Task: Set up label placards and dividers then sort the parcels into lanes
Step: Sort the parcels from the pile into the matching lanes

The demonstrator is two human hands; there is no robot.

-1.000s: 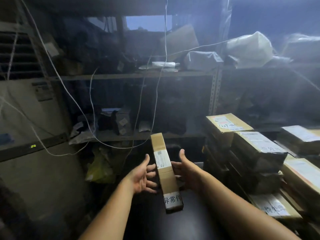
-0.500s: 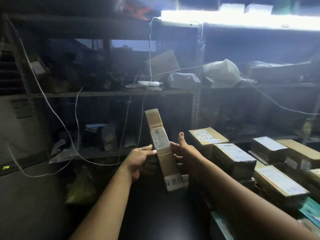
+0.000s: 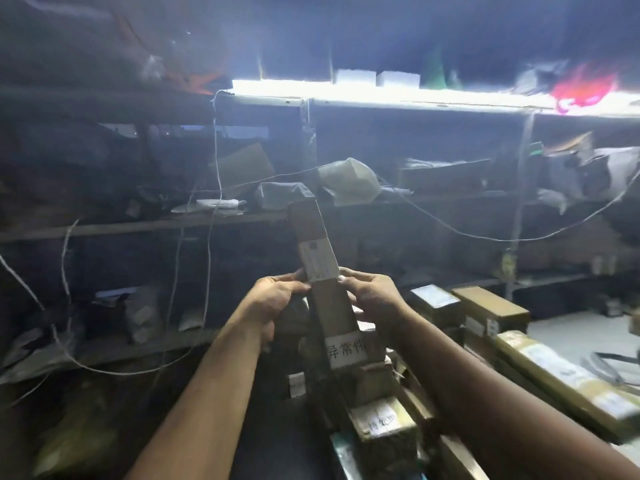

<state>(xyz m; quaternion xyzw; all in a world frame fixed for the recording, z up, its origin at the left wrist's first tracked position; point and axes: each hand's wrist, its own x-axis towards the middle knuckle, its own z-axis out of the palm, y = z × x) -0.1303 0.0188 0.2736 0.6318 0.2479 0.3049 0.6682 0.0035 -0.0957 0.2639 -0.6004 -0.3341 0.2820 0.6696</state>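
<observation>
The long narrow brown cardboard box [image 3: 334, 313] stood almost on end straight ahead of the person. Its long axis ran from a lower end close to the body up and slightly leftward toward the grey metal shelving [image 3: 138, 227] behind. The left hand [image 3: 277, 296] gripped its left edge and the right hand [image 3: 375, 296] its right edge. Both held it about halfway up, just under a white printed shipping label [image 3: 318, 261], with fingers curled round the card. Neither hand was nearer than the other; the box sat squarely between them. A white handwritten placard [image 3: 346, 351] faced the person on the lower part of the box, below both grips. The stacked brown cardboard parcels with white labels [image 3: 491, 308] lay to the right on the dark counter [image 3: 277, 452], just beside the box's lower end. To my eye, setting the box down as a marker would turn on keeping it upright and the placard facing outward. I could not tell whether its base rested on a parcel or hung free, since that end was lost among blurred cartons. The fingers behind the box were hidden. The room was dim under a glaring white strip light [image 3: 346, 90], and I could make out no lanes or dividers.
</observation>
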